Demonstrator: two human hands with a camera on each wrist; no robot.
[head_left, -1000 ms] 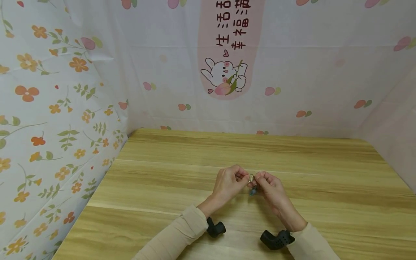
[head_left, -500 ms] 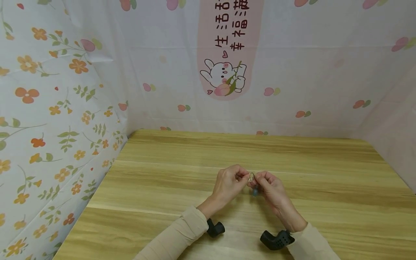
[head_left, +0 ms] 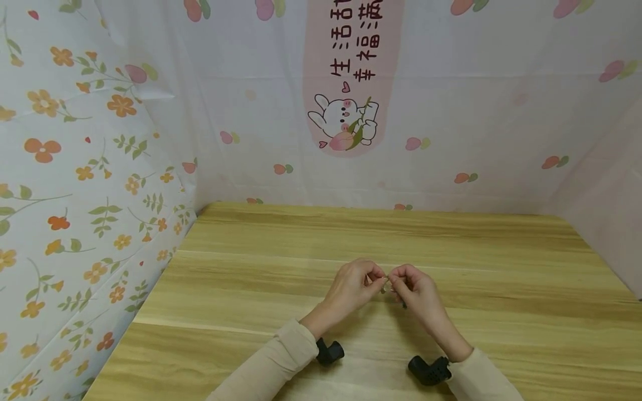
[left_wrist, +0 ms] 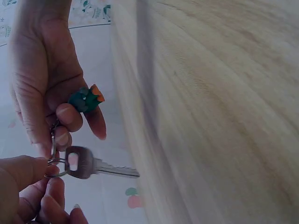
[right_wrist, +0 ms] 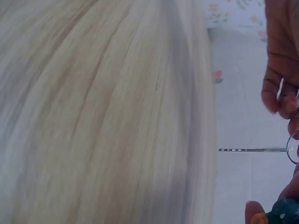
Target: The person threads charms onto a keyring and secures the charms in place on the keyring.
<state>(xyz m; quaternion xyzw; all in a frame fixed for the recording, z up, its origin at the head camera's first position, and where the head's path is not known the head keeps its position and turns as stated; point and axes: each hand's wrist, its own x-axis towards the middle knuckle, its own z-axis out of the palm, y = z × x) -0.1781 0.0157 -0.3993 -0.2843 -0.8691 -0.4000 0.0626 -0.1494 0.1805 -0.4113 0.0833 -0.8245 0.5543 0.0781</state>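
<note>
Both hands meet close over the table, working on a small key ring (left_wrist: 57, 176). My left hand (head_left: 351, 287) pinches the ring between thumb and fingers. Opposite it, my right hand (head_left: 418, 289) pinches the short metal chain (left_wrist: 53, 140) where it joins the ring. One silver key (left_wrist: 80, 162) hangs on the ring; its blade points away from the fingers, seen edge-on in the right wrist view. A teal and orange charm (left_wrist: 84, 99) rests against the right hand's curled fingers. In the head view the fingers mostly hide these pieces.
Black elbow-shaped pieces stick out by the left cuff (head_left: 330, 352) and right cuff (head_left: 429, 370). The wood-grain table (head_left: 241, 278) stretches around the hands. Behind it hangs a printed cloth (head_left: 241, 111), with a flowered cloth (head_left: 100, 184) along the left.
The ring has turned between the fingers, and the charm, which hung in sight below them, is now largely behind the right hand. The left hand has dipped slightly.
</note>
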